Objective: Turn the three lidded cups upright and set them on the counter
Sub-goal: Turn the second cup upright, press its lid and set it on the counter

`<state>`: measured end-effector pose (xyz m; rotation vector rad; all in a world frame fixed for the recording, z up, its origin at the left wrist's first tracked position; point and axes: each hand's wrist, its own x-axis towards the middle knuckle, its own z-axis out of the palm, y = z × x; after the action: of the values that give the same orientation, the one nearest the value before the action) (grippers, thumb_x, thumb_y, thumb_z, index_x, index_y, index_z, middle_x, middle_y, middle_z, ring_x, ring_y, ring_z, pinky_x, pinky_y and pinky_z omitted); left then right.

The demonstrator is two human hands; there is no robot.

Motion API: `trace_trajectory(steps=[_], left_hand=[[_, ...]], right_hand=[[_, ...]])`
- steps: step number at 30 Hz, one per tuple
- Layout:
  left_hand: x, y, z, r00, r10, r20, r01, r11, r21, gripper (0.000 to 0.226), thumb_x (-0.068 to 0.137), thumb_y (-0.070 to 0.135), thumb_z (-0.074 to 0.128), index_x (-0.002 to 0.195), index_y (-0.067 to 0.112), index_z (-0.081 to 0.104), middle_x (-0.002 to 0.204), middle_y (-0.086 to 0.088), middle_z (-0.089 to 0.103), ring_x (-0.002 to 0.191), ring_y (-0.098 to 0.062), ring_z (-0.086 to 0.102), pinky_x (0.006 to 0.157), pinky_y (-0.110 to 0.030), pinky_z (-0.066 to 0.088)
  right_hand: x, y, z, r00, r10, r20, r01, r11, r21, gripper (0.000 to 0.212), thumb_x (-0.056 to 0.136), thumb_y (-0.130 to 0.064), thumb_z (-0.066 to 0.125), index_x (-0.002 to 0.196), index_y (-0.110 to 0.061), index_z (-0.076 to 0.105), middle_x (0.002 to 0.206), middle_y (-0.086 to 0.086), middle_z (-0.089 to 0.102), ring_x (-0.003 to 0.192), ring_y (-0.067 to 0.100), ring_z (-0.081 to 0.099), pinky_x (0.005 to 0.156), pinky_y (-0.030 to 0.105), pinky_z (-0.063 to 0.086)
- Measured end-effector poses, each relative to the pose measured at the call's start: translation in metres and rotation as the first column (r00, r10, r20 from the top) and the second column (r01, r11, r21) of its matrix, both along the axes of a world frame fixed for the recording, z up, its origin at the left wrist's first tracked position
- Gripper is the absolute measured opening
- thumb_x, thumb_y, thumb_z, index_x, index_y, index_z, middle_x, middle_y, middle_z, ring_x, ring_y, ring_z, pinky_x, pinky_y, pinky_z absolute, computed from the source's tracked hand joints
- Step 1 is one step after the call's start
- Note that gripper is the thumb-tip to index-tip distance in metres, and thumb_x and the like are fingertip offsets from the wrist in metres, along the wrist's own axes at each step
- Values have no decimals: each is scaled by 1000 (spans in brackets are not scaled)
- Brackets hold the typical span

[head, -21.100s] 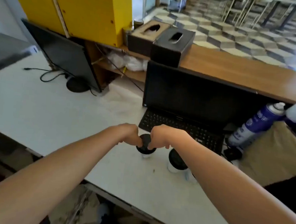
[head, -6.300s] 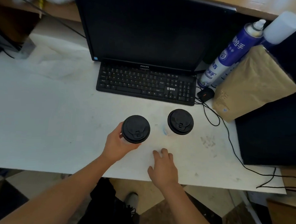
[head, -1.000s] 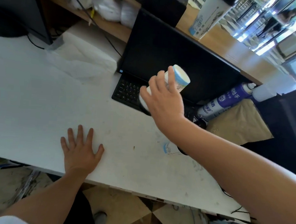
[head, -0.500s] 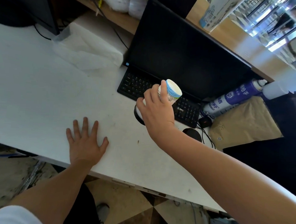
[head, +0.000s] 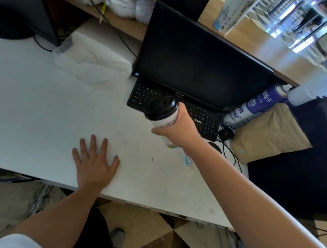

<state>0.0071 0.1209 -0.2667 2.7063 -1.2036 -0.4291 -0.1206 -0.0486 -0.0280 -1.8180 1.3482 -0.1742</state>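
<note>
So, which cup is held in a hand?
The black-lidded cup in the right hand; the other cup stands free on the wooden counter.

"PHILIPS" on monitor bezel [head: 179, 94]. Chinese chars, "手" legible, on blue spray can [head: 255, 106]. Print on the cup [head: 164, 118] I hold: unreadable.

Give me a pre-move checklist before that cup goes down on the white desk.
1. Grip: right hand wraps the cup body. Ok.
2. Lid seated, facing up. Ok.
3. Cup vertical: tilted, lid leaning left. Not ok.
4. Landing spot: bare desk left of the cup. Ok.
5. Left hand flat on the desk, away from that spot. Ok.
6. Keyboard close behind the cup; clearance cannot tell.
</note>
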Motion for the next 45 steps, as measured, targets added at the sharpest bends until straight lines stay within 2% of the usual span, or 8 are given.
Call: trace_trajectory(steps=[6, 13, 18, 23, 27, 30, 36, 45], left_hand=[[0, 1, 2, 1000, -17, -6, 17, 1000, 25, 81, 91, 70, 14, 159, 26, 9, 167, -11, -2, 151, -39, -14, 120, -59, -8], [6, -5, 13, 991, -66, -115, 86, 981, 172, 81, 93, 68, 13, 158, 24, -8, 164, -13, -21, 148, -42, -25, 118, -62, -10], [30, -30, 58, 941, -110, -319, 246, 870, 428, 97, 89, 72, 40, 157, 24, -10, 164, -16, -21, 149, -46, -16, 120, -60, 6], [51, -79, 133, 659, -251, -709, 258, 961, -100, 105, 71, 35, 88, 155, 26, 25, 151, -2, 42, 126, -24, 53, 97, -31, 47], [44, -113, 173, 581, -413, -702, 268, 911, -314, 106, 61, 37, 93, 147, 36, 33, 137, 13, 50, 118, -14, 56, 95, -32, 52], [36, -130, 183, 525, -508, -683, 261, 860, -439, 86, 66, 33, 91, 136, 40, 41, 127, 18, 59, 111, -7, 59, 82, -17, 50], [23, -146, 183, 515, -521, -681, 212, 847, -488, 75, 69, 21, 90, 132, 30, 50, 121, 13, 64, 108, -10, 63, 85, -25, 57], [5, -190, 220, 512, -608, -608, 280, 786, -551, 74, 69, 27, 89, 132, 30, 51, 118, 20, 64, 104, 4, 62, 77, -11, 54]], right_hand=[[-13, 15, -45, 868, -270, 418, 177, 953, 246, 72, 66, -5, 93, 118, -34, 54, 118, -4, 69, 110, 13, 67, 95, 34, 56], [-9, 24, -64, 847, -310, 431, 205, 940, 273, 79, 67, -8, 94, 130, -27, 51, 124, -4, 68, 116, 14, 64, 98, 33, 54], [-1, 17, -57, 856, -328, 400, 220, 931, 293, 88, 57, -23, 97, 132, -29, 51, 124, -6, 68, 117, 15, 64, 102, 40, 53], [9, 15, -52, 841, -386, 378, 276, 908, 315, 101, 51, -33, 95, 140, -30, 47, 128, -7, 65, 120, 16, 62, 107, 47, 51], [15, 11, -43, 827, -420, 372, 320, 898, 303, 94, 62, -22, 96, 141, -29, 46, 128, -7, 65, 120, 16, 61, 105, 44, 52], [15, 4, -37, 796, -445, 411, 350, 892, 287, 87, 65, -16, 95, 137, -29, 48, 125, -7, 66, 119, 16, 62, 101, 41, 55], [9, -4, -35, 752, -492, 439, 420, 871, 256, 95, 51, -31, 97, 133, -30, 49, 125, -6, 67, 120, 19, 63, 99, 45, 57], [-19, -47, 0, 775, -414, 478, 377, 909, 176, 85, 61, -22, 96, 131, -31, 50, 122, -6, 68, 117, 15, 64, 97, 42, 58]])
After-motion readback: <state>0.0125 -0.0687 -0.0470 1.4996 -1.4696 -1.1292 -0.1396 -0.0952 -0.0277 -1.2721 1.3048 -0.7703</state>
